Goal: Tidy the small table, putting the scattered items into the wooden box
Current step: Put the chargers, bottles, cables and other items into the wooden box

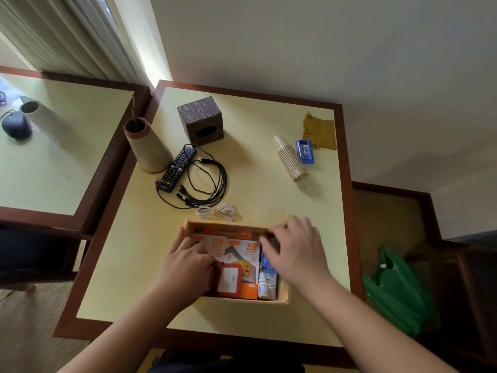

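Note:
The wooden box (pixel 242 299) stands near the table's front edge, holding orange charger packages (pixel 243 258) and small white bottles (pixel 265 286). My left hand (pixel 185 267) reaches into the box's left side and its fingers press on an orange package. My right hand (pixel 295 246) hovers over the box's right back corner with fingers bent down onto something I cannot make out. Beyond the box on the table (pixel 269 189) lie a coiled white cable (pixel 216 211), a black cable bundle (pixel 204 184), a black remote (pixel 177 169), a stack of paper cups (pixel 289 158) and a blue pack (pixel 305 151).
A brown tissue box (pixel 200 119) and a tipped beige vase (pixel 146 146) sit at the back left. A brown cloth (pixel 320 131) lies at the back right. A second table (pixel 53 146) stands to the left. A green bag (pixel 395 289) is on the floor at right.

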